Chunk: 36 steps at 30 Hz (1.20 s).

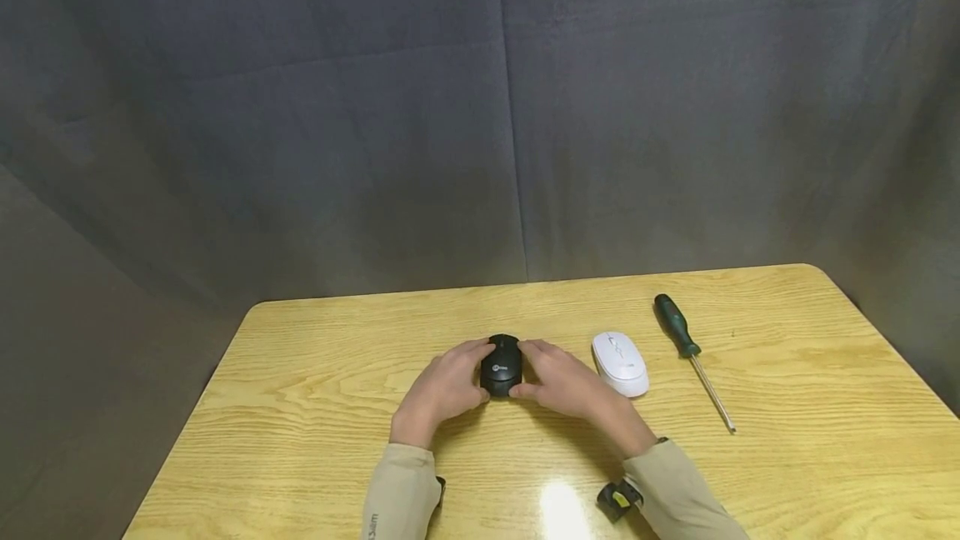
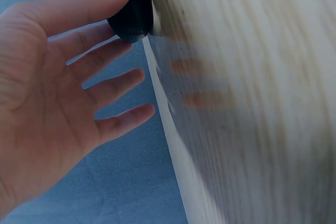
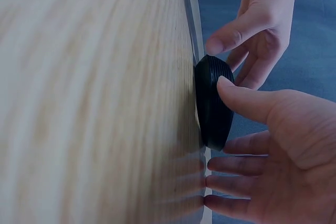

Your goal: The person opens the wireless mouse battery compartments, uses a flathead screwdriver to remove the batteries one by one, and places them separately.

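A black computer mouse with a pale logo lies on the wooden table between both hands. My left hand holds its left side, thumb at the near end and index finger at the far end. From the right, my right hand holds it the same way. In the left wrist view, the left thumb overlaps the dark mouse while the other fingers spread out beyond it. The right wrist view shows the mouse edge-on at the tabletop, with the right thumb against its ribbed side.
A white computer mouse lies just right of the right hand. Farther right is a screwdriver with a dark green handle, its metal shaft pointing toward the near right. A grey curtain hangs behind the table's back edge.
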Tool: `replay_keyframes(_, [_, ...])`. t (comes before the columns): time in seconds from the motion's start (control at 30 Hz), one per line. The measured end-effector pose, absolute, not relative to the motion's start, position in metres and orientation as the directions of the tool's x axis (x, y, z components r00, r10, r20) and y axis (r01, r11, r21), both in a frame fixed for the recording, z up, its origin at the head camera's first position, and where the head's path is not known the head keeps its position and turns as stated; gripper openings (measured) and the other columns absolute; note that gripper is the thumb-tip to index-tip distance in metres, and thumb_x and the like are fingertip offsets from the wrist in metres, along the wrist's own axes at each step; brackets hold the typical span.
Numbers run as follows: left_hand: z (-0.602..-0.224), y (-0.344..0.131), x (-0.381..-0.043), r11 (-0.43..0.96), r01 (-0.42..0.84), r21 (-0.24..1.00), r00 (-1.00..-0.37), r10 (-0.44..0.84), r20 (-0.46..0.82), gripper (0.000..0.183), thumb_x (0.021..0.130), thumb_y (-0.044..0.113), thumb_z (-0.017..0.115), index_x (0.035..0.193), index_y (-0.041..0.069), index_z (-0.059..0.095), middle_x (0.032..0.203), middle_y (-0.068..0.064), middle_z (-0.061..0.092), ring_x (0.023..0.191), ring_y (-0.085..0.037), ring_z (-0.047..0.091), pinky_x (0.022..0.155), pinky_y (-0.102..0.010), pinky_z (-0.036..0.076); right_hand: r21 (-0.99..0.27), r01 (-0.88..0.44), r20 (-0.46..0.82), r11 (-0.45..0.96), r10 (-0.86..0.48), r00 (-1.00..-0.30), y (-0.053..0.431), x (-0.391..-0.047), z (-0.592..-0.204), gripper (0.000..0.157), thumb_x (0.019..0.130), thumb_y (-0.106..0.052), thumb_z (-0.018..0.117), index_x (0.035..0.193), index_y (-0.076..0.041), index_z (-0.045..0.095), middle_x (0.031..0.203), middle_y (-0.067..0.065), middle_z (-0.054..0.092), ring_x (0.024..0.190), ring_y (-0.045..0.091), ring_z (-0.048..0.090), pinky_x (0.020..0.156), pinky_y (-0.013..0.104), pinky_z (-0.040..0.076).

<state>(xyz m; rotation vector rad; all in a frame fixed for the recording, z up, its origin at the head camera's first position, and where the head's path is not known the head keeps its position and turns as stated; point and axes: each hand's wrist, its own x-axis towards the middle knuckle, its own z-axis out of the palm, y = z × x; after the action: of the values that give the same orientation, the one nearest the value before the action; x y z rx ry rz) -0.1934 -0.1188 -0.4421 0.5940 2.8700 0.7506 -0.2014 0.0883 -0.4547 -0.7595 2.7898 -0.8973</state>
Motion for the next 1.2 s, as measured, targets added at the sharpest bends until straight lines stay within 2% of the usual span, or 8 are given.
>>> replay_keyframes(0.37, [-0.4423, -0.1191, -0.1933, 0.81, 0.323, 0.489, -0.92, 0.39, -0.039, 0.068, 0.084, 0.003, 0.081, 0.147, 0.001, 0.056, 0.155, -0.018, 0.048, 0.141, -0.038, 0.048, 0.113, -0.053, 0.04, -0.579, -0.424, 0.047, 0.696, -0.491, -0.87, 0.0868, -0.2023, -0.4568, 0.069, 0.093, -0.022, 0.08, 0.144, 0.012, 0.049, 0.143, 0.032, 0.054, 0.133, 0.044, 0.053, 0.109, 0.053, 0.044])
replay_keyframes(0.57, [-0.4428, -0.1199, -0.1938, 0.825, 0.281, 0.491, -0.928, 0.363, -0.079, 0.071, 0.085, 0.008, 0.083, 0.149, 0.006, 0.054, 0.151, -0.026, 0.049, 0.137, -0.047, 0.049, 0.109, -0.062, 0.04, -0.58, -0.442, 0.06, 0.684, -0.505, -0.861, 0.0858, -0.2018, -0.4567, 0.071, 0.092, -0.021, 0.081, 0.144, 0.013, 0.049, 0.144, 0.033, 0.051, 0.135, 0.045, 0.051, 0.109, 0.054, 0.043])
replay_keyframes(0.67, [-0.4433, -0.12, -0.1937, 0.834, 0.267, 0.483, -0.93, 0.354, -0.099, 0.073, 0.085, 0.012, 0.084, 0.151, 0.008, 0.053, 0.15, -0.029, 0.049, 0.134, -0.049, 0.051, 0.107, -0.062, 0.042, -0.572, -0.463, 0.065, 0.677, -0.525, -0.849, 0.0849, -0.2006, -0.457, 0.075, 0.091, -0.022, 0.082, 0.146, 0.014, 0.045, 0.147, 0.036, 0.046, 0.136, 0.049, 0.047, 0.11, 0.057, 0.041])
replay_keyframes(0.83, [-0.4441, -0.1191, -0.1927, 0.834, 0.263, 0.485, -0.931, 0.351, -0.099, 0.075, 0.086, 0.021, 0.085, 0.152, 0.006, 0.052, 0.15, -0.027, 0.051, 0.135, -0.046, 0.052, 0.11, -0.061, 0.039, -0.545, -0.476, 0.065, 0.69, -0.531, -0.845, 0.0835, -0.1991, -0.458, 0.08, 0.091, -0.025, 0.083, 0.148, 0.014, 0.043, 0.151, 0.037, 0.042, 0.138, 0.051, 0.045, 0.11, 0.059, 0.04])
replay_keyframes(1.03, [-0.4444, -0.1159, -0.193, 0.817, 0.296, 0.495, -0.925, 0.374, -0.064, 0.077, 0.085, 0.015, 0.087, 0.151, 0.001, 0.05, 0.154, -0.023, 0.047, 0.14, -0.04, 0.049, 0.114, -0.061, 0.034, -0.538, -0.476, 0.064, 0.695, -0.53, -0.846, 0.0832, -0.1992, -0.4583, 0.082, 0.09, -0.026, 0.083, 0.15, 0.012, 0.042, 0.152, 0.036, 0.041, 0.139, 0.051, 0.043, 0.11, 0.062, 0.038])
replay_keyframes(1.2, [-0.4449, -0.1136, -0.1928, 0.818, 0.296, 0.493, -0.926, 0.372, -0.061, 0.08, 0.081, 0.008, 0.088, 0.151, 0.002, 0.05, 0.158, -0.019, 0.044, 0.142, -0.038, 0.046, 0.113, -0.062, 0.034, -0.548, -0.473, 0.069, 0.689, -0.527, -0.847, 0.0837, -0.1992, -0.4593, 0.085, 0.087, -0.025, 0.086, 0.15, 0.011, 0.043, 0.153, 0.035, 0.04, 0.139, 0.055, 0.04, 0.109, 0.067, 0.037])
